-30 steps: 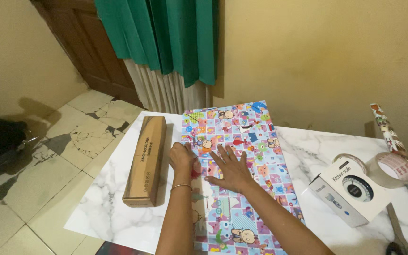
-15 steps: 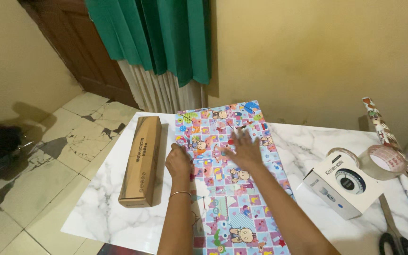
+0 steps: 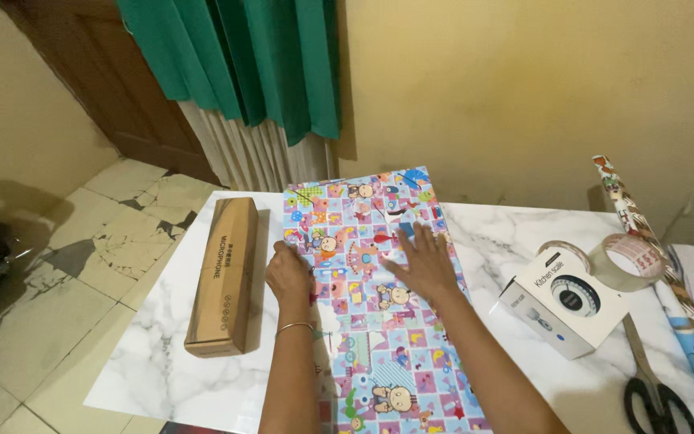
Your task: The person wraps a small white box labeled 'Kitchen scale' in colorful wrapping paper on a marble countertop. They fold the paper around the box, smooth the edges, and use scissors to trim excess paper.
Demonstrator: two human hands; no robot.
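Flat on the marble-patterned desk [image 3: 516, 241] lies a long sheet of cartoon-printed wrapping paper [image 3: 383, 337], running from the far edge near the wall down toward the person. Both hands rest on it. The left hand [image 3: 289, 273] sits at the paper's left edge, fingers curled loosely over that edge, though whether it pinches the paper cannot be told. The right hand [image 3: 421, 264] lies palm-down on the middle of the upper half of the paper, fingers spread wide and flat, gripping nothing.

Just left of the paper, parallel to it, lies a long brown cardboard box [image 3: 225, 275]. Well to the right of the paper stands a small white box [image 3: 560, 301] with a round dial pictured on it; touching its far side is a roll of clear tape [image 3: 616, 261]. Further right of the paper a rolled tube of wrapping paper [image 3: 652, 241] lies along the desk's edge, and black-handled scissors [image 3: 652, 386] rest near the white box's closer side. Beyond the paper's far end hangs a green curtain [image 3: 259, 64].
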